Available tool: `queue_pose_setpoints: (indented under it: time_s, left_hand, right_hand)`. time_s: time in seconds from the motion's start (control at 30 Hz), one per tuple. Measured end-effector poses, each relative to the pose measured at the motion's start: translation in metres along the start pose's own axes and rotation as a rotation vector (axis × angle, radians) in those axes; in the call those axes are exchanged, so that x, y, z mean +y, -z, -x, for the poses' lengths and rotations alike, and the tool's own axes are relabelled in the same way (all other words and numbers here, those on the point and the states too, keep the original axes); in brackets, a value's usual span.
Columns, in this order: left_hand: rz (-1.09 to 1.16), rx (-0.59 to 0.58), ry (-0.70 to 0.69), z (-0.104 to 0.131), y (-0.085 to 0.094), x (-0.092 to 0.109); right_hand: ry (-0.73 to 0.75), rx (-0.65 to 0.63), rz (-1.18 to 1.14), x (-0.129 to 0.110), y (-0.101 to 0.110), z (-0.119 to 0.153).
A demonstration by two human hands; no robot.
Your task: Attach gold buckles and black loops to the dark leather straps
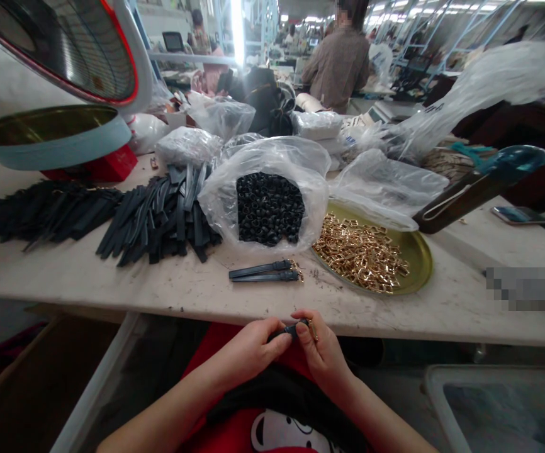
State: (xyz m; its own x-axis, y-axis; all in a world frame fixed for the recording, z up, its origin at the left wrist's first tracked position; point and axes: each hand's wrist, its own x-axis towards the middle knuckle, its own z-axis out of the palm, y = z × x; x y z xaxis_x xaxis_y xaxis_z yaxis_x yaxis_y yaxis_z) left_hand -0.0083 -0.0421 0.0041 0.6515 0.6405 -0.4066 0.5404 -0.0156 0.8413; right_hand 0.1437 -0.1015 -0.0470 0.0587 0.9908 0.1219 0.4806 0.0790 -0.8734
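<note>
Just off the table's front edge, my left hand (260,343) and my right hand (320,349) are closed together on a dark strap (291,329). A bit of gold metal shows at its right end by my right fingers. Much of the strap is covered by my fingers. On the table ahead lie two dark straps (263,272) side by side, gold buckles at their right ends. Behind them a clear plastic bag (317,170) gapes, full of small black loops (270,211). Right of it, a round shallow tray (421,264) holds a heap of gold buckles (362,251).
Piles of dark straps (159,214) lie on the left of the table (168,289). A scale with a pan (65,141) stands at the back left. A brown holder (461,195) leans over the tray, near a phone (520,215). A person (338,60) stands beyond.
</note>
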Motion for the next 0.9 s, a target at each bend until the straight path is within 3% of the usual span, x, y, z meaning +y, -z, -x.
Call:
queue_pose_setpoints:
  time_s: [0.13, 0.33, 0.5, 0.6, 0.67, 0.83, 0.9]
  left_hand:
    - [-0.001, -0.026, 0.032, 0.001, -0.005, -0.002]
    - [0.1, -0.104, 0.062, 0.0, -0.016, -0.001]
    - [-0.063, -0.029, -0.026, -0.004, -0.013, -0.004]
    - [-0.247, 0.105, -0.033, -0.002, -0.006, -0.003]
    - [-0.297, 0.132, -0.026, 0.003, 0.001, 0.001]
    - [-0.032, -0.168, -0.011, 0.016, 0.018, 0.018]
    - [0.01, -0.199, -0.009, 0.018, 0.02, 0.019]
  right_hand:
    - [0.063, -0.015, 0.066, 0.002, 0.002, 0.005]
    - [-0.053, -0.04, -0.09, 0.004, -0.004, 0.017]
    - [-0.04, -0.007, -0.075, 0.005, -0.001, 0.01]
    - [0.003, -0.105, 0.017, 0.003, 0.012, 0.0]
    - [0.032, -0.178, 0.089, 0.001, 0.023, -0.005]
    - [0.08, -0.326, 0.108, -0.006, 0.039, -0.006]
    - [0.067, -0.361, 0.065, -0.008, 0.039, -0.004]
